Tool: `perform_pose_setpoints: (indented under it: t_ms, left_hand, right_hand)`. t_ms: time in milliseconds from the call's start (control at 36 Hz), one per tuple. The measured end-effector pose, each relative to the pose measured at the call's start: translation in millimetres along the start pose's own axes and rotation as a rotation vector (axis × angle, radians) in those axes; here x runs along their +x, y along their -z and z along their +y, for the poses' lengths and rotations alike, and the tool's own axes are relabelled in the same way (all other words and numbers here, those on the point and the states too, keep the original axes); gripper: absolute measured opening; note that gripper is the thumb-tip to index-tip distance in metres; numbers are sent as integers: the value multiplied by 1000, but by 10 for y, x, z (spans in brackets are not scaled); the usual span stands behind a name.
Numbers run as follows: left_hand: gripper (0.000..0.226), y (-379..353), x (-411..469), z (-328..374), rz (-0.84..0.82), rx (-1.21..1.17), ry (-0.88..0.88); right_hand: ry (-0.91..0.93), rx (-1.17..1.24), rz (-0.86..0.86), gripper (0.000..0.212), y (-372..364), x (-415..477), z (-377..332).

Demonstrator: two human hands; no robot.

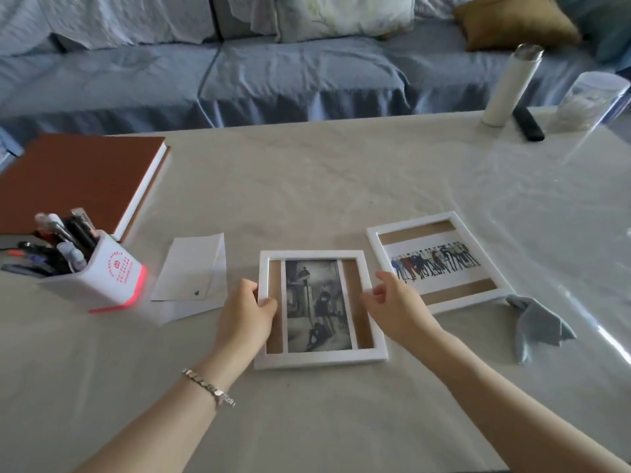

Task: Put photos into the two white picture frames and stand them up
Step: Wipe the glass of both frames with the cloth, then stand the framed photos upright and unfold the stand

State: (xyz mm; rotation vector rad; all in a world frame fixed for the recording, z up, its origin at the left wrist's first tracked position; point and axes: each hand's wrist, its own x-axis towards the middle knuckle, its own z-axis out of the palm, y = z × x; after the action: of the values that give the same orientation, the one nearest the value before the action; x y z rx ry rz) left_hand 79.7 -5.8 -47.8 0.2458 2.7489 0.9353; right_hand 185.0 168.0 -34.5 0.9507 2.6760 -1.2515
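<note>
Grips the left rail of the near white frame [321,361] with the left hand [246,315], thumb on top and fingers curled round the outer edge. Meets the right rail with the right hand [396,308]: thumb over the rail, fingers loosely curled above it; cannot tell whether gripping or only touching. Inside that frame, a black-and-white photo [317,305] in upright format, with brown backing bare on both sides. Flat or nearly flat on the table [307,182], between the 2 hands. Just beyond the right hand, flat on the table, a second white frame [409,222] with a group photo [433,261] across its middle. Near its right corner, a crumpled blue cloth [536,322]. To the left, white papers [194,264], a pen holder [112,278] and a brown book [75,179].
</note>
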Motion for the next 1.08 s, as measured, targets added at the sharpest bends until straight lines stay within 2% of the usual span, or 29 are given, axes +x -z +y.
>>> perform_pose_setpoints:
  t_ms: [111, 194, 278, 361, 417, 472, 528, 639, 694, 806, 889, 972, 1083]
  left_hand:
    - [26, 179, -7, 120, 103, -211, -39]
    - [26, 321, -4, 201, 130, -399, -89]
    - [26, 438, -33, 267, 73, -547, -232]
    - [32, 538, -46, 285, 10, -628, -333]
    - [38, 587, -40, 298, -33, -637, -348]
    - [34, 640, -48, 315, -69, -674, -360]
    - [20, 713, -67, 311, -101, -710, -378]
    - [39, 847, -132, 272, -232, -592, -491]
    - [42, 894, -142, 273, -296, -526, -478]
    - [41, 883, -115, 249, -362, -193, -380]
    - [54, 801, -131, 251, -398, -9, -327]
    - [41, 714, -127, 292, -443, -7, -318]
    - [30, 650, -37, 352, -472, -132, -287]
  right_hand:
    - [-115, 200, -21, 59, -50, 87, -6]
    - [-156, 379, 11, 53, -19, 139, 46]
    - [-68, 414, 64, 23, 61, 167, 72]
    - [7, 527, 134, 17, 190, 170, 31]
    - [52, 646, 171, 3, 301, 123, -42]
    - [165, 683, 207, 10, 391, 57, -117]
    - [313, 617, 248, 21, 428, -14, -119]
    - [502, 297, 360, 35, 391, -178, -55]
    - [643, 164, 379, 28, 377, -240, -41]
    - [781, 106, 370, 19, 292, -263, -8]
    - [840, 118, 389, 19, 228, -249, 7]
    - [869, 142, 377, 17, 204, -230, 17]
    - [846, 135, 391, 16, 212, -230, 46]
